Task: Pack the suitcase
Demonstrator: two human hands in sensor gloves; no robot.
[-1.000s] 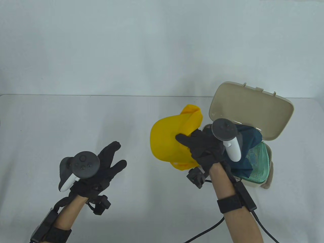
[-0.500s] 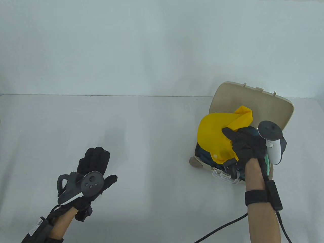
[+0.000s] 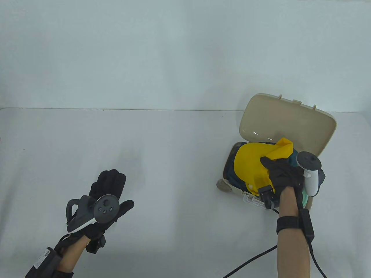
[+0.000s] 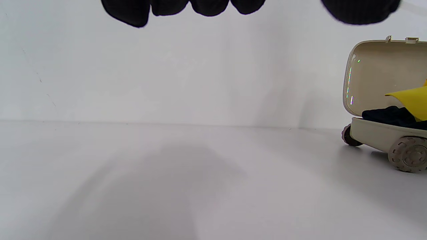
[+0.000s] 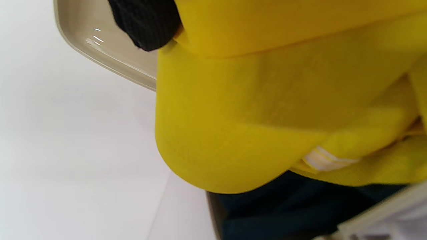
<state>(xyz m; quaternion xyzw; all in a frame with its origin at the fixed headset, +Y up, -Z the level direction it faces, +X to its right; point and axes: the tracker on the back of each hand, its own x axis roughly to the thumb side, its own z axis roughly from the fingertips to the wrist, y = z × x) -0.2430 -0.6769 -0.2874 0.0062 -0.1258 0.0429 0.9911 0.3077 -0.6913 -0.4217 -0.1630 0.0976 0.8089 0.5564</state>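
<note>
White tabletop (image 3: pixel 174 144) meets a pale wall. At its right a small beige suitcase (image 3: pixel 289 121) stands with its lid raised. Inside, a yellow garment (image 3: pixel 250 163) lies on dark blue clothing (image 5: pixel 300 213). Over it, the right hand (image 3: pixel 282 173) grips the yellow fabric with curled fingers. Well apart, the left hand (image 3: pixel 105 192) hovers over the table, fingers straight, holding nothing.
</note>
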